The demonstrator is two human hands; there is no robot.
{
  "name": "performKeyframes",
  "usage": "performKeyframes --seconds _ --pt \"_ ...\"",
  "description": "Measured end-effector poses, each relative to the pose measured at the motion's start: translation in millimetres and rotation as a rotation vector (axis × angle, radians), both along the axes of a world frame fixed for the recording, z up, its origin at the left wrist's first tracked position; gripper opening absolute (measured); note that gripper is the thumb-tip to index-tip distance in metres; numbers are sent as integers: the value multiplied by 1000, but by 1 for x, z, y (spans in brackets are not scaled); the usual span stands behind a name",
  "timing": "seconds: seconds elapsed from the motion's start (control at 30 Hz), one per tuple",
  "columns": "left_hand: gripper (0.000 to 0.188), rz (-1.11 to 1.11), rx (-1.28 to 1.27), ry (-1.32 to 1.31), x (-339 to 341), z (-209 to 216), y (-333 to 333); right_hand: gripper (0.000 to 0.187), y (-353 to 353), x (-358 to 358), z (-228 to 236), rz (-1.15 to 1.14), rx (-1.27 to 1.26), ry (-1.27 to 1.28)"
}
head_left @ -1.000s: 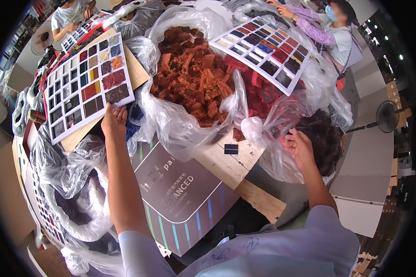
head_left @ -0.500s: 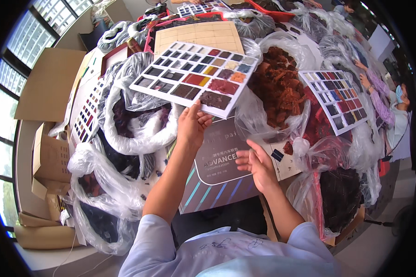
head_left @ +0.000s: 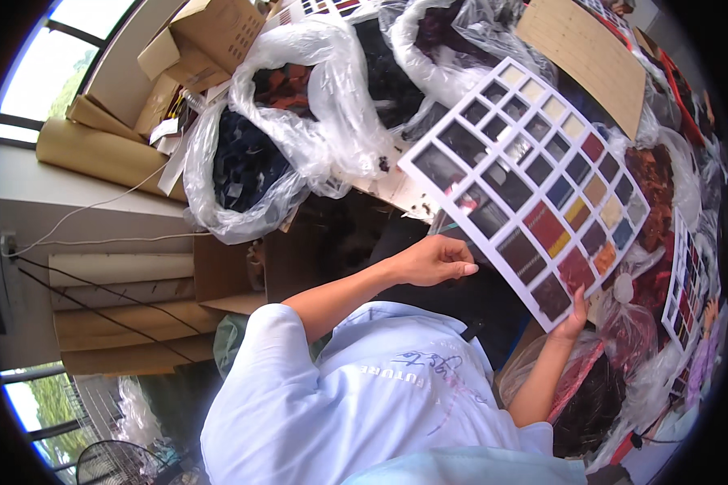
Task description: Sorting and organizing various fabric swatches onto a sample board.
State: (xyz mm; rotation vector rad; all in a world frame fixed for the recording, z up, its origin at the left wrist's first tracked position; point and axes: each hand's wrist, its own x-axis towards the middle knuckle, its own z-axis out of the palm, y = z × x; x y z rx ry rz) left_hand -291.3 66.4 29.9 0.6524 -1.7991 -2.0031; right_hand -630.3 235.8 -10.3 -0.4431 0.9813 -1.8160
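A white sample card point(head_left: 519, 179) with rows of coloured swatches, mostly black and grey plus red, yellow, beige and orange, is held up tilted in front of me. My right hand point(head_left: 573, 317) grips its near right corner, thumb along the edge beside a dark red swatch. My left hand point(head_left: 438, 260) is closed, fingers curled, just left of the card's lower left edge and apart from it. Whether anything small is pinched in it is hidden. The card covers much of the tabletop behind it.
Clear plastic bags of scraps crowd the table: dark blue point(head_left: 247, 158), red-brown point(head_left: 283, 85) and rust-orange point(head_left: 653, 174). A tan board point(head_left: 582, 61) lies at the back right. A second swatch card point(head_left: 681, 283) stands far right by another person's purple sleeve point(head_left: 708, 347). Cardboard boxes point(head_left: 206, 44) stand back left.
The view has swung to the left. The swatch card passed from my left hand to my right and turned more upright. My left hand came off it and closed near my waist.
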Motion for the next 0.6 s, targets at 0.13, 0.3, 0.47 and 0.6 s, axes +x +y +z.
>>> performKeyframes --seconds 0.13,0.3,0.47,0.6 --pt "35 114 7 -352 114 -15 9 58 60 -32 -23 13 69 113" --pt "27 593 37 -512 224 -28 -20 53 34 -74 -34 133 101 198" --pt "24 1268 -368 -693 322 -79 -105 49 -15 -83 -30 105 287 406" --pt "41 1092 -493 -987 354 -78 -143 51 3 -101 -28 -241 696 858"
